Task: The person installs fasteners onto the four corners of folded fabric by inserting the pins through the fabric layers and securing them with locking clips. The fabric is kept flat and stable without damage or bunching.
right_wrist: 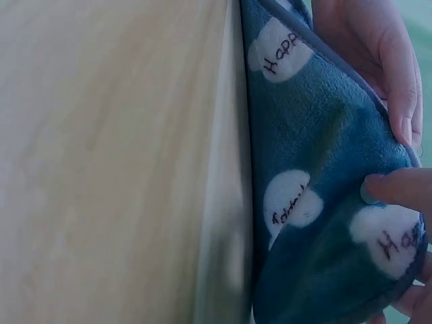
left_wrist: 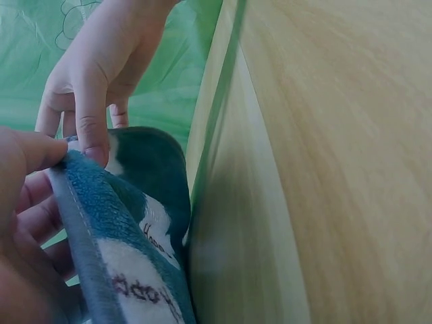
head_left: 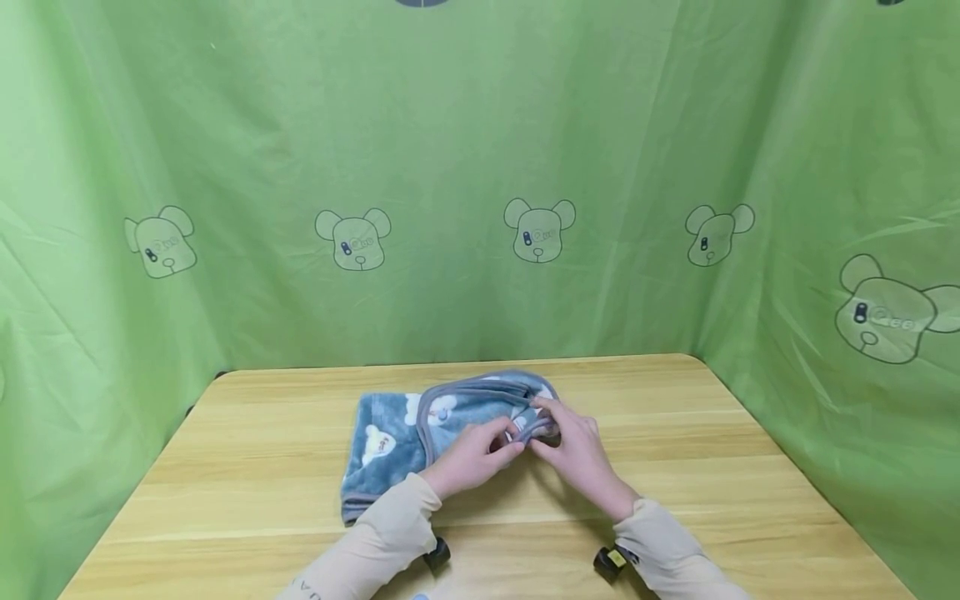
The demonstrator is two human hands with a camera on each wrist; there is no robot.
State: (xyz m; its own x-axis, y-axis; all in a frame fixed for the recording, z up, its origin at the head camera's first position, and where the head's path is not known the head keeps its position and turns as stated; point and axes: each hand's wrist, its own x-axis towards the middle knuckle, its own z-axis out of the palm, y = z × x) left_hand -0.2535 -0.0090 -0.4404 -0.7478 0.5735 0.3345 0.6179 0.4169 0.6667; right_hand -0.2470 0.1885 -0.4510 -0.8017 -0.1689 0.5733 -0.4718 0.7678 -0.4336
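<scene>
A plush teal blanket (head_left: 382, 462) with grey piping and white bear-head prints lies folded on the table, its right part lifted. Both hands meet at that raised right edge. My left hand (head_left: 472, 457) pinches the piped edge between thumb and fingers, as the left wrist view also shows. Just to its right, my right hand (head_left: 577, 450) pinches the same blanket near the corner. In the right wrist view the right thumb presses on the fabric (right_wrist: 324, 162), with the other fingers behind it. Printed lettering shows on the white patches.
The blanket rests on a wood-grain table (head_left: 247, 467). Green curtains (head_left: 450, 125) with bear outlines hang behind and at both sides. Dark wrist devices (head_left: 609, 564) sit under the pale sleeves. A small blue spot shows at the bottom edge of the head view.
</scene>
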